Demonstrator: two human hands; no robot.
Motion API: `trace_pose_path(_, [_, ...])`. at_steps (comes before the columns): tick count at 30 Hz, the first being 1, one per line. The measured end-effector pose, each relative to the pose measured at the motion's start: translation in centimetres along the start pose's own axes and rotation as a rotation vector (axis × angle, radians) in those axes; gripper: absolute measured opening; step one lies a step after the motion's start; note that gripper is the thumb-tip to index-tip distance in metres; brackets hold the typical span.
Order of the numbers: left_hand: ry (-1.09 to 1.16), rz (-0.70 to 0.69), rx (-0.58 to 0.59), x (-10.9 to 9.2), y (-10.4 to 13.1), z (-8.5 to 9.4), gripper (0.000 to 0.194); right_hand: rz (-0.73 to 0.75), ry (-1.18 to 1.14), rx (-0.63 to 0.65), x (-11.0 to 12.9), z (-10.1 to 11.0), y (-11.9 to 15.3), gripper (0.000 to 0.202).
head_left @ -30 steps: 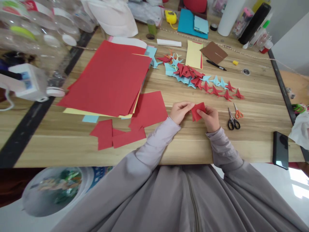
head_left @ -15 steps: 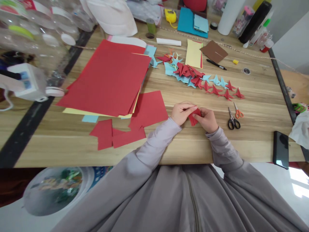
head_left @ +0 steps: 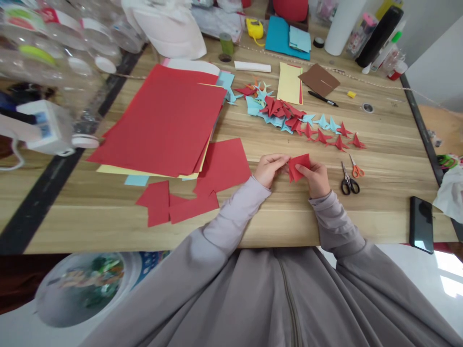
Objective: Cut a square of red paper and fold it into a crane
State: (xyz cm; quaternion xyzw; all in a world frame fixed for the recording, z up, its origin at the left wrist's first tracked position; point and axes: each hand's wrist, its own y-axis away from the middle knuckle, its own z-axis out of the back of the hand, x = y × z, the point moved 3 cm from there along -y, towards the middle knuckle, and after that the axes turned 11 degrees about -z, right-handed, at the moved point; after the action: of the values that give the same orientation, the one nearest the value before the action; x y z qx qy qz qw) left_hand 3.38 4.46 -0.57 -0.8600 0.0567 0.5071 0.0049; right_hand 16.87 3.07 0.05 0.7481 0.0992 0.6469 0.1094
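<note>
Seated at a wooden table (head_left: 390,159), a person in a grey zip jacket holds a small folded red paper piece (head_left: 298,167) between both hands, just above the tabletop near its front edge. Fingers of the left hand (head_left: 269,169) are pinched together on the piece's left corner, while the right hand (head_left: 317,177) grips its lower right side with the thumb pressed on top.

Just right of the hands lie 2 pairs of scissors, black-handled scissors (head_left: 349,180) and, touching them, smaller orange-handled scissors (head_left: 356,167). Beyond the hands, a row of folded paper figures (head_left: 300,120) in red and light blue stretches across the middle of the table. To the left sits a stack of large red sheets (head_left: 162,120) over yellow ones, with a red square (head_left: 224,164) beside it and cut red scraps (head_left: 173,205) nearer the table's edge.

Farther back lie a yellow sheet (head_left: 289,83), a brown card (head_left: 320,79) and a black pen (head_left: 323,98), the pen just beside the card. A dark phone (head_left: 421,224) rests face up at the front right corner, well apart from the hands. Clear plastic bottles (head_left: 65,43) crowd the far left.
</note>
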Motion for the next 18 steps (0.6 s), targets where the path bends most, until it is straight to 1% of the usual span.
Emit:
trace_pose_path(3, [0.011, 0.021, 0.019, 0.18, 0.16, -0.28, 0.032, 0.003, -0.038, -0.012, -0.17, 0.18, -0.17, 0.019])
trace_pose_path(6, [0.012, 0.012, 0.032, 0.29, 0.19, -0.36, 0.034, 0.010, -0.027, -0.013, -0.31, 0.25, -0.27, 0.020])
trace_pose_path(11, [-0.020, -0.010, 0.019, 0.39, 0.18, -0.26, 0.037, 0.009, 0.002, -0.013, -0.25, 0.24, -0.27, 0.022])
trace_pose_path(15, [-0.072, -0.052, 0.031, 0.43, 0.15, -0.25, 0.038, 0.010, 0.051, -0.040, -0.06, 0.23, -0.19, 0.027])
trace_pose_path(18, [-0.121, -0.094, 0.022, 0.35, 0.11, -0.21, 0.039, 0.016, 0.039, -0.033, 0.07, 0.16, -0.09, 0.029])
